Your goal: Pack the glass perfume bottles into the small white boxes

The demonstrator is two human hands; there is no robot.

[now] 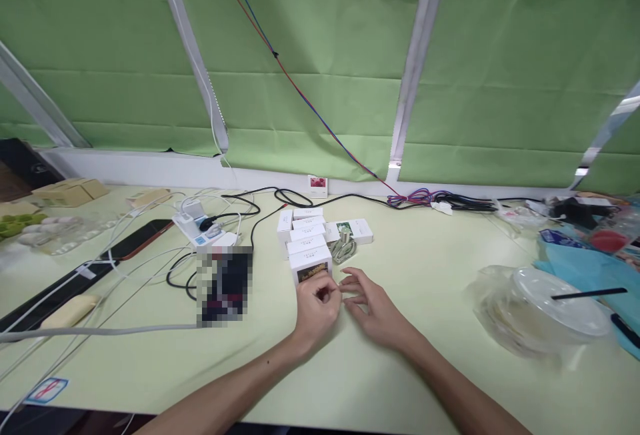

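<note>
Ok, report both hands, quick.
Left hand: curled by the nearest white box; whether it holds anything cannot be told.
Right hand: loosely open, fingers bent, nothing seen in it.

Soft light with faint shadows

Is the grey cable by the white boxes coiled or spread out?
Coiled: the cable lies in a compact bundle of loops beside the boxes.

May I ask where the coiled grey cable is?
In the head view, the coiled cable lies right of the row of white boxes, beyond the right hand.
</note>
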